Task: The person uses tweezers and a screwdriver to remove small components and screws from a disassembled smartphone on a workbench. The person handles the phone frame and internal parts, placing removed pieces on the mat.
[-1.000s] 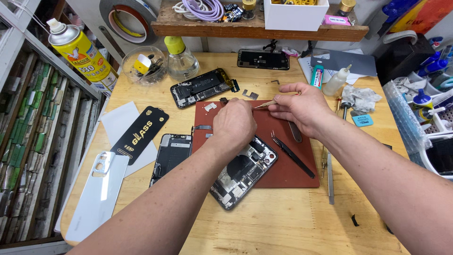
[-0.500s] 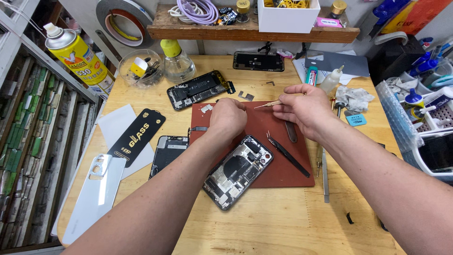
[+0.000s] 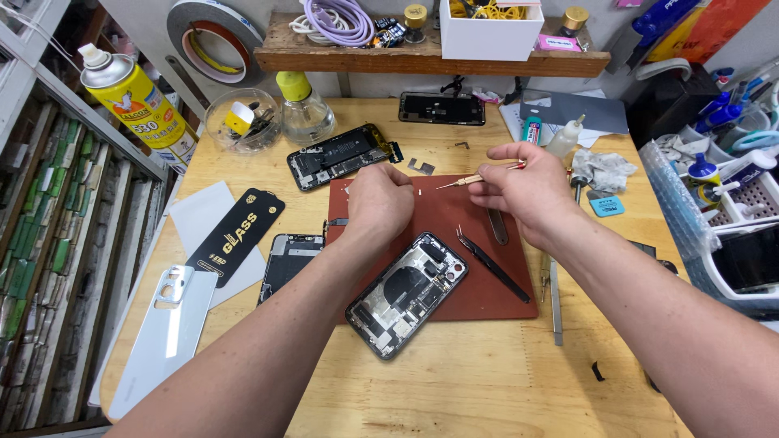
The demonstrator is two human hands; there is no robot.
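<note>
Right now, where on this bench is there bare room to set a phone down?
The widest bare wood runs along the near edge of the bench, below the opened phone and red mat. A smaller patch lies between the black frame and the dark screen. The right side by the white tray is crowded.

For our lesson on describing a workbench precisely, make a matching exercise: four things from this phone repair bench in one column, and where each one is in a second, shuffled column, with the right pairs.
Things:
1. small screwdriver
2. black tweezers
3. opened phone
4. yellow spray can

Places:
A. far left of the bench, beside the glass bowl
B. lying on the red mat, right of the opened phone
C. pinched in the right hand
D. near edge of the red mat, below the left hand

Pairs: 1-C, 2-B, 3-D, 4-A
</note>
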